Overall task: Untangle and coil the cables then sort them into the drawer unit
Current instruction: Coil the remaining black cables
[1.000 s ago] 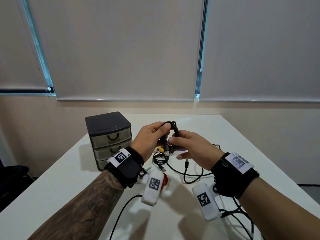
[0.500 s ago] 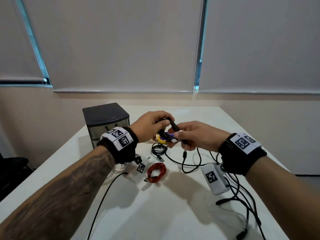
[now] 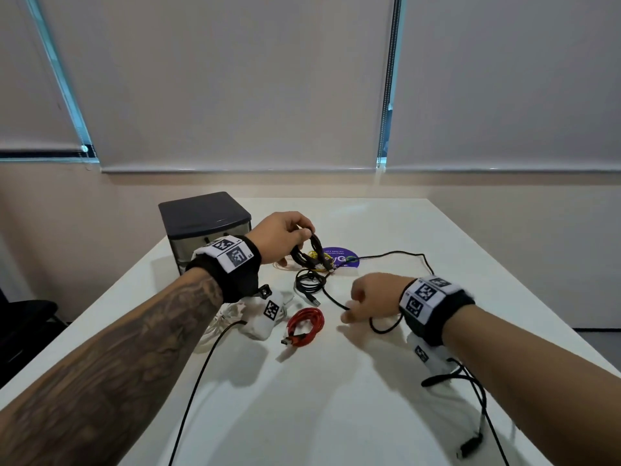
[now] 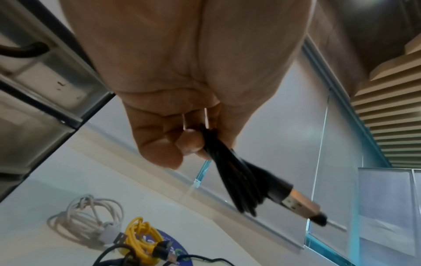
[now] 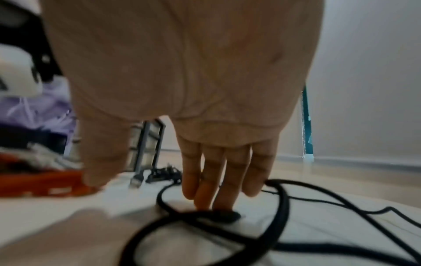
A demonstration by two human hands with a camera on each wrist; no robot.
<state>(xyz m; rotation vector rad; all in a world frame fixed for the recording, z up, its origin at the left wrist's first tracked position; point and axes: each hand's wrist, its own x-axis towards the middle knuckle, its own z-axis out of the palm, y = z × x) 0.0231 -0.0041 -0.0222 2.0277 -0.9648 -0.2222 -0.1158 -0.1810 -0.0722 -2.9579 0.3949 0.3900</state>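
My left hand (image 3: 304,235) holds a coiled black cable (image 3: 307,253) above the table, just right of the dark drawer unit (image 3: 201,223). In the left wrist view, thumb and fingers (image 4: 189,144) pinch the coil (image 4: 230,171), and its USB plug (image 4: 298,205) sticks out. My right hand (image 3: 351,311) is low over the table, holding nothing. Its straight fingertips (image 5: 205,198) touch a loose black cable (image 5: 158,198) that loops under the hand (image 3: 379,329).
On the white table (image 3: 336,398) lie a red coiled cable (image 3: 305,326), a small black coil (image 3: 307,284), a yellow cable (image 4: 139,239) on a purple round disc (image 3: 339,258), and a white coiled cable (image 4: 91,219). Black camera leads (image 3: 484,398) trail at the front right.
My right hand has let go of the black coil and dropped down and to the right onto the loose cable. The left hand keeps the coil.
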